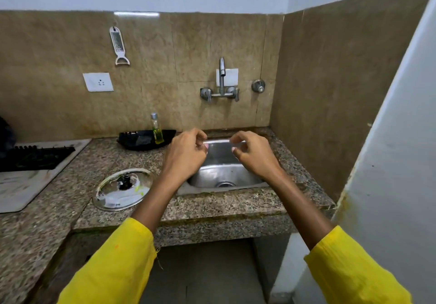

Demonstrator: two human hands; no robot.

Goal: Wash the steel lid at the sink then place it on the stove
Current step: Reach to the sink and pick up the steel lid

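Observation:
The steel lid [123,189] lies flat on the granite counter, left of the small steel sink [221,174]. It has a black knob and yellow-green smears on it. My left hand [186,154] and my right hand [253,154] both hover over the sink with fingers loosely curled and nothing in them. The left hand is to the right of the lid, not touching it. The stove [30,162], black grate on a white base, sits at the far left. The tap [221,79] on the wall above the sink shows no running water.
A black tray [141,139] with a small bottle of yellow-green liquid [157,129] stands behind the lid. A grater-peeler [118,45] and a socket [98,82] are on the wall. A white panel [389,138] closes off the right side.

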